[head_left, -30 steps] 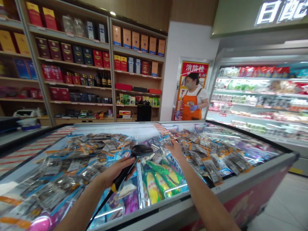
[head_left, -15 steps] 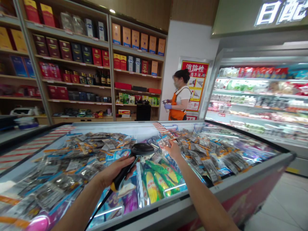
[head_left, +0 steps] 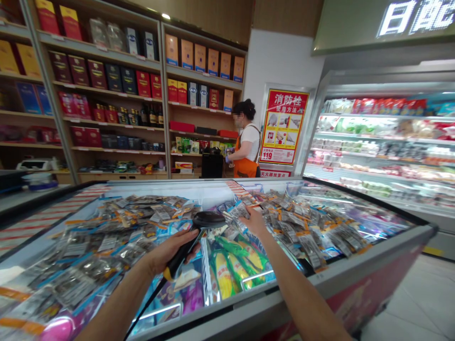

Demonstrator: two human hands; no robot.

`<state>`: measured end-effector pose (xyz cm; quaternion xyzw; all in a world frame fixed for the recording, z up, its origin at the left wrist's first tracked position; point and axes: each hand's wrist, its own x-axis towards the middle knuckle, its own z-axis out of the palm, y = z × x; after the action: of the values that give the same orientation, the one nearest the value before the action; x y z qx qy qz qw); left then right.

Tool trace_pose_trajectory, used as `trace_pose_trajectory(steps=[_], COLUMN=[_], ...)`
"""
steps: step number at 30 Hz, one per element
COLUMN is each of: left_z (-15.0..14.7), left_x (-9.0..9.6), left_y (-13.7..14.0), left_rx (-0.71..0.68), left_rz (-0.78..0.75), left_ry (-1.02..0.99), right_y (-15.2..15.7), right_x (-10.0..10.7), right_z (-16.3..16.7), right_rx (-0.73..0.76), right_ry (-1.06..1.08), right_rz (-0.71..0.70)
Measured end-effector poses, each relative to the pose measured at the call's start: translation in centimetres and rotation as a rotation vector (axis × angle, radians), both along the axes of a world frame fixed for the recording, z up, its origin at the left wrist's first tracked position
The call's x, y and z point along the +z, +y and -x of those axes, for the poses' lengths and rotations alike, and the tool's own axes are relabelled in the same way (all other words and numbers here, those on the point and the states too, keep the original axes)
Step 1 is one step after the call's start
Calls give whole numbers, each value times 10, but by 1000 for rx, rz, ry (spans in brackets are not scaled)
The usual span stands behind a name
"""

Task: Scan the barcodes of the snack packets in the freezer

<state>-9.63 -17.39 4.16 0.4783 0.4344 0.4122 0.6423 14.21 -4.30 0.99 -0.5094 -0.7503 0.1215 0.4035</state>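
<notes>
Scanner [head_left: 199, 232] stays gripped in left hand [head_left: 169, 253] (right hand [head_left: 254, 220] pinches packet [head_left: 239, 210], lifted slightly since)

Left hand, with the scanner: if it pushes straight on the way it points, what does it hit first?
Probably the clear packet that the right hand holds up just past the scanner head. The left hand aims the scanner up and away, toward that packet; depth from one view is uncertain, so it may pass just below.

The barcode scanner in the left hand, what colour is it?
The barcode scanner is black with a yellow band low on its handle, in the head view.
</notes>
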Motion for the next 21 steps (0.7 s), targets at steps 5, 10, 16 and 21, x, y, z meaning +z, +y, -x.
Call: trace_pose_trajectory(steps=[5, 10, 16, 21], left_z=[1, 1, -7, -25], left_x=[3, 5, 1, 7], left_y=[-2, -3, -1, 2], left_rx=[-28, -28, 6, 152], left_rz=[1, -10, -3, -95], left_ry=[-14, -70, -62, 23], right_y=[-2, -8, -5, -22], right_x=[1, 4, -6, -6], right_z=[3, 5, 15, 20], right_rx=[50, 86, 35, -25], right_ry=[-21, -41, -43, 4], right_rz=[-2, -26, 38, 41])
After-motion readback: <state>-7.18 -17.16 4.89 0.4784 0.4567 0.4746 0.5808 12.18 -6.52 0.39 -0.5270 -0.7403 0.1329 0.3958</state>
